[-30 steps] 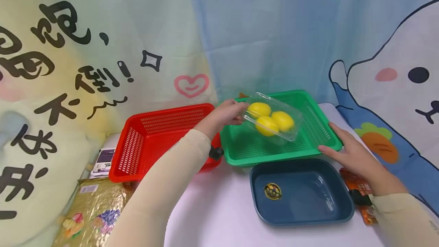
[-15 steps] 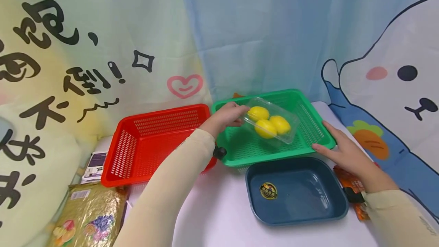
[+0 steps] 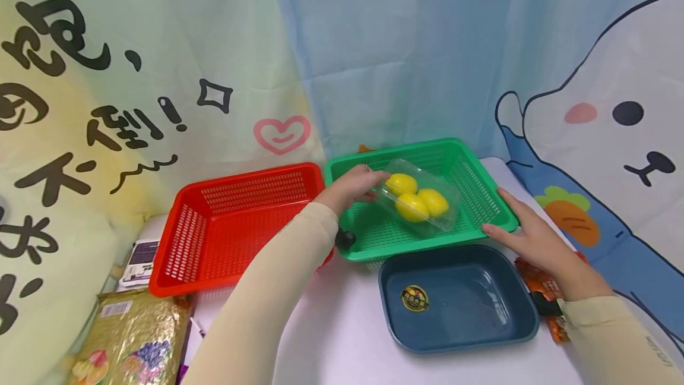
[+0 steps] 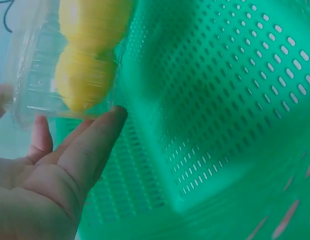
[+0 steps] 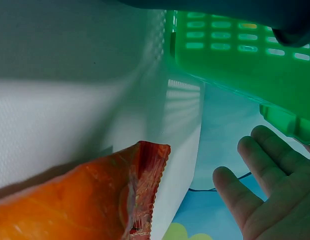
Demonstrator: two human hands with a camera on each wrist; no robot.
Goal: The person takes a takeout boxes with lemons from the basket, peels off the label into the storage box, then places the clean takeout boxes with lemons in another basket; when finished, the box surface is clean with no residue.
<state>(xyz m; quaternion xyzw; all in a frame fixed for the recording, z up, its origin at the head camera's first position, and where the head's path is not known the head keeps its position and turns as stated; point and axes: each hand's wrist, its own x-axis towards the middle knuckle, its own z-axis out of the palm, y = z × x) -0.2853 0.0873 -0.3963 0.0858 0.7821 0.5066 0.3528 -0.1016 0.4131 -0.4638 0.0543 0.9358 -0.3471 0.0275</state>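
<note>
My left hand (image 3: 357, 186) grips one end of a clear plastic box (image 3: 447, 186) holding three yellow lemons (image 3: 412, 207). The box is tilted within the outline of the green basket (image 3: 374, 248); whether it touches the bottom I cannot tell. In the left wrist view, fingers and thumb of the left hand (image 4: 60, 175) close on the box's end, below the lemons (image 4: 87, 80). At the basket's front right corner rests my right hand (image 3: 534, 236), thumb and index finger spread along the rim. Its other fingers (image 5: 260, 160) extend loosely outside the basket in the right wrist view.
A red basket (image 3: 176, 242) stands left of the green one. In front sits a dark blue tray (image 3: 459, 314). An orange packet (image 3: 540, 281) lies under my right forearm. At the left are a gold fruit-printed bag (image 3: 128, 337) and a white-and-purple packet (image 3: 141, 260).
The head view has shifted, so everything appears further left. My left hand has lowered the lemon box slightly toward the green basket. My right hand stays at the basket corner.
</note>
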